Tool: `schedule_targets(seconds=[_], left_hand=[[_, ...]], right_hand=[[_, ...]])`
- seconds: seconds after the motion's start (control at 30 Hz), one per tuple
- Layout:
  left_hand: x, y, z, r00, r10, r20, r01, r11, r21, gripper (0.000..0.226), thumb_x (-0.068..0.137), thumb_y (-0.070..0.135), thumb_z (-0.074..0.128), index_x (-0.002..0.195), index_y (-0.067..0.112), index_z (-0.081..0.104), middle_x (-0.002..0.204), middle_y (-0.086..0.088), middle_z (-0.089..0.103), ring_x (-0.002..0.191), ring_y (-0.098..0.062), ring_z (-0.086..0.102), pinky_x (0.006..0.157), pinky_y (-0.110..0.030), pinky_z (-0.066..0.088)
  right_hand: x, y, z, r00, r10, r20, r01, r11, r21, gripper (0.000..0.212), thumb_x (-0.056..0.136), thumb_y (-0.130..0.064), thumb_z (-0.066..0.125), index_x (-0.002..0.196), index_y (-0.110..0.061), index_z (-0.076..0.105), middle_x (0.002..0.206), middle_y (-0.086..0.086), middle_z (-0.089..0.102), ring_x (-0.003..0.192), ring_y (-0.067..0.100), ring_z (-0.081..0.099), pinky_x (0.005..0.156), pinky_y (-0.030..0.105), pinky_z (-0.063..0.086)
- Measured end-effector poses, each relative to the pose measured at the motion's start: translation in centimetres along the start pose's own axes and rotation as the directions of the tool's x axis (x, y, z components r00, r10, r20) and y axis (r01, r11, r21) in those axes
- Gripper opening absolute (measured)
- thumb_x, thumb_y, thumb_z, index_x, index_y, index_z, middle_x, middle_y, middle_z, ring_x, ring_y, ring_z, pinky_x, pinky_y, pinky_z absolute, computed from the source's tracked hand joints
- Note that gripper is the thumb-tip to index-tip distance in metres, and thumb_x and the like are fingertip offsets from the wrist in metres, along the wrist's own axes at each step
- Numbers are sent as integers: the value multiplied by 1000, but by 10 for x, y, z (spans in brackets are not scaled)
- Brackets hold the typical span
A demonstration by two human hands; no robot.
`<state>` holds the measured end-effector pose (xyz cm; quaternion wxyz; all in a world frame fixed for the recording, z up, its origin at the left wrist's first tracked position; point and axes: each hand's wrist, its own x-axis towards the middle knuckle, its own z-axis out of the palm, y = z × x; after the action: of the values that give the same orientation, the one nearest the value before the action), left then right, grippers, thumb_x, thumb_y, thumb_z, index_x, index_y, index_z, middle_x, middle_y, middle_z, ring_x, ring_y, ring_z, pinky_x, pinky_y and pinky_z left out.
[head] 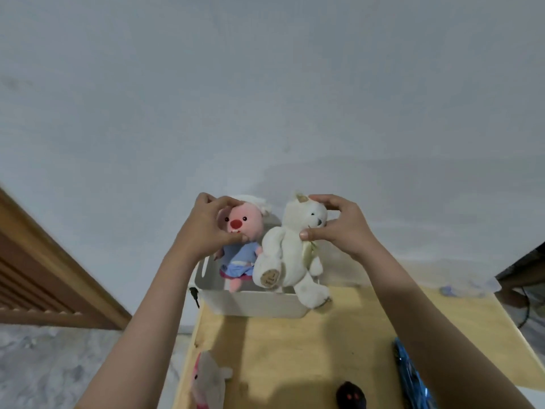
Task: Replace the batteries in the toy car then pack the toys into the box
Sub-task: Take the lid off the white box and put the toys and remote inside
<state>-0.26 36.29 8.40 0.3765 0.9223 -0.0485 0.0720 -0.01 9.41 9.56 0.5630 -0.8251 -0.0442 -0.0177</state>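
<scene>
My left hand [206, 228] grips the head of a pink-faced plush doll [240, 246] in a blue dress and white cap. The doll hangs above the white box [256, 302] at the far end of the wooden table [295, 349]. My right hand [336, 225] holds a white teddy bear [292, 252] by its head, its legs dangling over the box's right front corner. A blue toy car [413, 379] lies at the table's right, partly hidden by my right forearm.
A small white and pink plush [208, 379] lies at the table's near left edge. A black round object with red dots [351, 397] sits at the near middle. A wooden door frame [59, 276] stands left; a white wall is behind the box.
</scene>
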Motion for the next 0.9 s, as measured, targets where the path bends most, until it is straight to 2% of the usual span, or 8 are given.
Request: schedule_targets(seconds=[0.1, 0.2, 0.4, 0.53, 0.7, 0.8, 0.9], left_hand=[[14, -16, 17, 1000, 5, -24, -4, 999, 33, 62, 59, 25, 88, 115, 30, 60, 107, -3, 40, 89, -13, 50, 68, -21, 42], [21, -33, 41, 999, -17, 34, 14, 997, 81, 62, 61, 24, 87, 116, 24, 60, 106, -2, 39, 88, -12, 48, 68, -19, 40], [24, -52, 63, 992, -10, 122, -9, 989, 150, 56, 62, 25, 85, 111, 22, 58, 104, 0, 40, 84, -17, 52, 74, -29, 48], [22, -66, 70, 982, -13, 187, -22, 983, 184, 55, 64, 27, 83, 113, 22, 57, 105, -1, 44, 95, -21, 53, 81, -35, 51], [25, -77, 90, 942, -83, 327, -7, 964, 265, 59, 66, 33, 80, 118, 24, 54, 100, 1, 47, 90, -18, 53, 76, -27, 45], [27, -82, 109, 904, -111, 413, -1, 965, 261, 59, 67, 29, 80, 119, 20, 53, 102, 0, 47, 94, -21, 56, 73, -25, 41], [30, -87, 120, 879, -124, 460, -1, 965, 262, 60, 68, 27, 81, 120, 18, 52, 112, -5, 51, 96, -20, 55, 74, -23, 40]], right_hand=[[22, 14, 16, 1000, -26, -11, 25, 996, -91, 73, 47, -13, 93, 114, -23, 64, 111, -3, 60, 102, 12, 59, 84, 17, 49], [34, 38, 32, 1000, -16, -3, 15, 976, -216, 74, 48, -22, 91, 114, -33, 62, 115, -1, 51, 105, 11, 53, 91, 24, 44], [41, 74, 60, 987, 58, 151, 13, 901, -434, 68, 65, -20, 84, 127, -22, 54, 113, 2, 40, 105, 18, 49, 89, 21, 36], [46, 87, 68, 966, 71, 248, 93, 800, -592, 68, 69, -24, 80, 130, -16, 51, 117, 7, 47, 108, 25, 53, 88, 29, 41], [49, 92, 74, 936, 164, 312, 126, 671, -730, 64, 73, -27, 77, 129, -16, 50, 125, 7, 49, 123, 25, 44, 94, 34, 41], [49, 94, 82, 904, 255, 344, 145, 574, -806, 56, 75, -23, 77, 123, -9, 52, 123, 12, 45, 114, 29, 51, 85, 37, 48], [49, 93, 90, 878, 300, 373, 204, 471, -858, 50, 79, -21, 74, 119, -5, 50, 125, 16, 41, 103, 32, 58, 81, 36, 49]])
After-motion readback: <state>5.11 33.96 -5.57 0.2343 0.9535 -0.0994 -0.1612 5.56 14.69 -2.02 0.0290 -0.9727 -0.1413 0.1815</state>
